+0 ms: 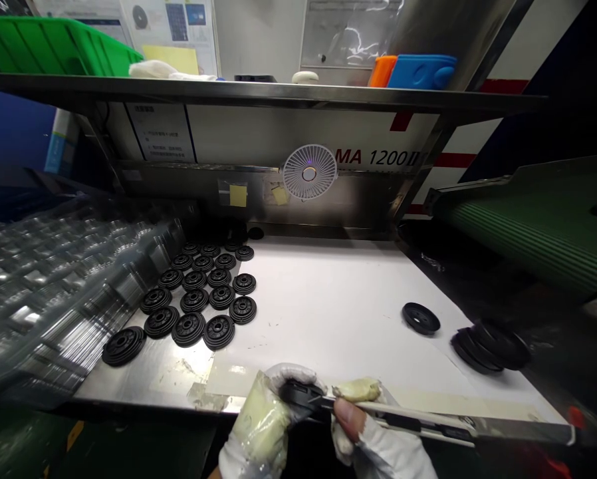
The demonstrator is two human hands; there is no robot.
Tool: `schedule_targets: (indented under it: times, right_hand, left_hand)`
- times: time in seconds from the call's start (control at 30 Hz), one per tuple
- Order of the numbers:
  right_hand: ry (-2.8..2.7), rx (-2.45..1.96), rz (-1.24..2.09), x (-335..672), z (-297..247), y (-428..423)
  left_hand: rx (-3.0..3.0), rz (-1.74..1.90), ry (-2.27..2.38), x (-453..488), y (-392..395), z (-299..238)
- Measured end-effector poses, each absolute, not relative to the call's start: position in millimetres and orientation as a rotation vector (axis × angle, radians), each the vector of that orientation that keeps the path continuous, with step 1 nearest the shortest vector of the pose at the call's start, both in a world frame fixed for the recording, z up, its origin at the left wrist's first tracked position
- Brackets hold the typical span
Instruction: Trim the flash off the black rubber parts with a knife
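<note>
My gloved left hand (pixel 266 426) is closed round a black disc (pixel 301 394) at the worktop's (pixel 328 313) near edge. My right hand (pixel 373 439) grips a long-handled tool (pixel 413 422), tip at the disc. Farther out: loose disc (pixel 421 317), stack (pixel 490 346) on the right, rows of discs (pixel 199 299) on the left. Fan (pixel 309 172) at the back.
</note>
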State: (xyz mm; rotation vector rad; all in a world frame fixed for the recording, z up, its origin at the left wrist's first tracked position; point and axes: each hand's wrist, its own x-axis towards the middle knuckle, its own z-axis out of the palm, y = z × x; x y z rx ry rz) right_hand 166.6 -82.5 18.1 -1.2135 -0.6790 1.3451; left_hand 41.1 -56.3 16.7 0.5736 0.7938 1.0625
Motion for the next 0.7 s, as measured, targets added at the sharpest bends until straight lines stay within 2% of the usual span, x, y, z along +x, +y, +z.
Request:
schedule_targets:
  times: [0.2,0.7]
  right_hand:
    - [-0.652,-1.282,1.393,170,17,-82]
    - [-0.784,-1.112,1.635,185,52,-75]
  left_hand:
    - [0.548,1.130,0.820,41,-56,19]
    - [0.882,0.782,0.715,30,-48,23]
